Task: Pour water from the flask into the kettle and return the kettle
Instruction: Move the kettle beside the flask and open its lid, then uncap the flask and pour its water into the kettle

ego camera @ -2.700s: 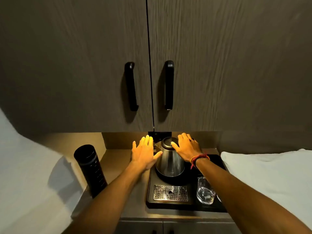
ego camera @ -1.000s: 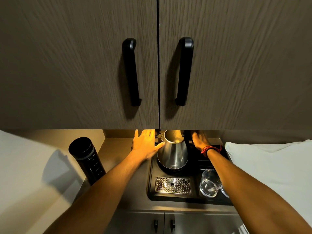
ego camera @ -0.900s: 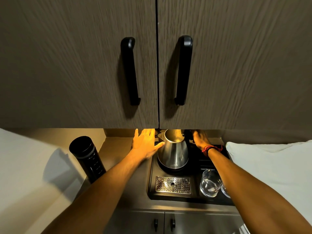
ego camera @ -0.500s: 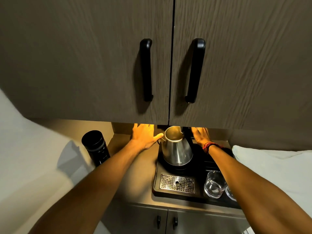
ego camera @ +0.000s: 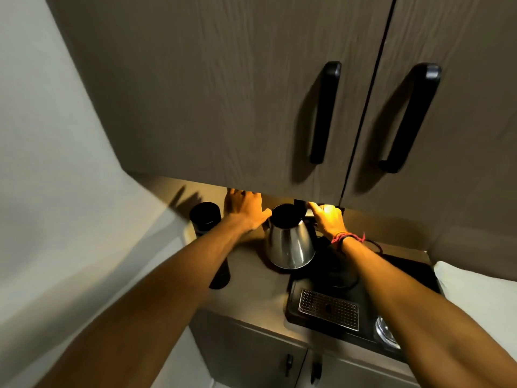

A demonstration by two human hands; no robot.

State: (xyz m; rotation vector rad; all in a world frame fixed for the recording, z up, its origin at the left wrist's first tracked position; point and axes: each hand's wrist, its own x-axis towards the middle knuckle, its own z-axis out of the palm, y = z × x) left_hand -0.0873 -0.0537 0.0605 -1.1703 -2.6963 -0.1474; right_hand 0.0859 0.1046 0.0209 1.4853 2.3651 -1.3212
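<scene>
Setting the kettle (ego camera: 289, 245) off its base (ego camera: 340, 273) — lid open for pouring.
Your right hand (ego camera: 327, 221) grips its handle; left hand (ego camera: 243, 208) open, near the flask (ego camera: 205, 219).

The kettle (ego camera: 289, 243) beside my hand is shiny silver steel, dark at its open mouth. My flask (ego camera: 208, 236) is black. The tray (ego camera: 414, 278) is black too, with a silver grate (ego camera: 328, 309) dotted in rows of small holes. On my wrist sits a red thread band (ego camera: 347, 238) (with a darker strand in it). The cabinet doors (ego camera: 223, 93) are grey-brown woodgrain with black handles (ego camera: 324, 113). The wall (ego camera: 42, 163) is pale.
</scene>
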